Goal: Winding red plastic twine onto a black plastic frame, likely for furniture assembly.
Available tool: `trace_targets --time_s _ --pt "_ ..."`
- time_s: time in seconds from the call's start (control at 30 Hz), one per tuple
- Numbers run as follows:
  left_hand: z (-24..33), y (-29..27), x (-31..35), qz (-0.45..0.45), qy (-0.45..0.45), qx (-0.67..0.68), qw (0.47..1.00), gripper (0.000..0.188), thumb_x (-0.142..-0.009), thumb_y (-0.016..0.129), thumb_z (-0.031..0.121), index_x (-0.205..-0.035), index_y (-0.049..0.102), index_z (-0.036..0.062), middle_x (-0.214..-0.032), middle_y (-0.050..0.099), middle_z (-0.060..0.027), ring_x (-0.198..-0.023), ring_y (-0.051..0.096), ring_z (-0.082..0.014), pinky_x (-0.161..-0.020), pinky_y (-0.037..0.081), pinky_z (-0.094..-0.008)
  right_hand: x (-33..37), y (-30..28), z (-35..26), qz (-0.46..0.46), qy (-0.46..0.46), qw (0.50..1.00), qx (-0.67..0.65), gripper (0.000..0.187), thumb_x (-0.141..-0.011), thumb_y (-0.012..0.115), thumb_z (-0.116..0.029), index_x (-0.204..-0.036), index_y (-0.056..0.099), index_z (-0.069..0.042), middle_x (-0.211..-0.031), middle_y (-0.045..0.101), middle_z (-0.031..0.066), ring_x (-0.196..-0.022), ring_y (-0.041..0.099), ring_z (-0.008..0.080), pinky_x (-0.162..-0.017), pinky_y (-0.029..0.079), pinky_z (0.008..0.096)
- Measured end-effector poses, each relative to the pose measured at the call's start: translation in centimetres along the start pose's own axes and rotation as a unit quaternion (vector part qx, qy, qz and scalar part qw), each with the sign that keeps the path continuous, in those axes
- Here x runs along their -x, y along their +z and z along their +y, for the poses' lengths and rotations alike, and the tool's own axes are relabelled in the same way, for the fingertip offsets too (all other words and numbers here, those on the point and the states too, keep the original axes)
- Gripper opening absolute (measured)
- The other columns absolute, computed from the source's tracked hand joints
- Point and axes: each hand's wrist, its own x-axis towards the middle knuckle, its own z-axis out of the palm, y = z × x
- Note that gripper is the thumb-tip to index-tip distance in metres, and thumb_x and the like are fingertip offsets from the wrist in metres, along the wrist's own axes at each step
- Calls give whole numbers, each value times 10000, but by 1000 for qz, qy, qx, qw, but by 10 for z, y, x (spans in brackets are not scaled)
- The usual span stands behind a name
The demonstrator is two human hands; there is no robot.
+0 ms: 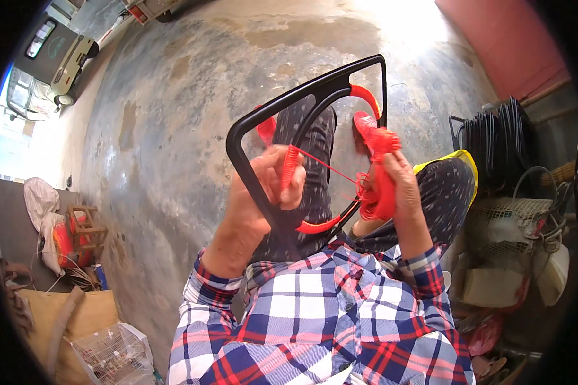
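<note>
A black frame with a rounded ring inside it stands tilted over my lap. Red cord is wound tightly around parts of the ring: a wrapped stretch on the left, another wrapped stretch at the top right and a third along the bottom. My left hand is closed around the left wrapped stretch, fingers curled over it. In my right hand is a thick bundle of red cord, loosely looped. A thin strand runs taut from the left wrapped stretch to the bundle.
At the right stands a stack of similar black frames, with a wire mesh basket below it. A wooden stool and a wire cage are on the left. A vehicle is parked at the far left.
</note>
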Motion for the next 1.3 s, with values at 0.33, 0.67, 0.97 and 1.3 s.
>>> trace_targets --time_s 0.33,0.67,0.97,1.3 --pt "-8 54 -2 41 53 -160 985 393 -999 548 160 -1345 514 -24 -1155 642 -211 -719 645 -178 -597 511 -272 -57 75 -10 -96 -32 989 108 343 -859 757 -201 -1105 636 5 -977 678 51 -899 633 120 -804 512 265" --pt "-22 61 -8 -59 -72 77 993 408 -962 505 253 -1227 548 -54 -1068 643 -179 -908 656 -255 -779 545 -352 -53 88 -26 -435 -80 896 -41 313 -784 749 -266 -932 717 8 -1277 574 209 -1132 568 291 -1018 419 403" --pt "-16 10 -3 18 38 73 996 584 -774 761 268 -1268 566 24 -1064 682 -135 -875 680 -223 -668 501 -334 -5 57 -15 -170 -65 977 109 552 -803 787 -83 -1291 543 1 -1188 606 49 -1074 595 140 -964 474 323" --pt "-9 29 -1 -16 21 10 1000 515 -928 533 399 -1267 569 13 -1009 626 -165 -746 602 -210 -623 449 -284 -9 70 -42 -134 -185 970 -82 369 -911 618 -198 -1227 570 -15 -1308 548 155 -1220 543 294 -1074 395 462"
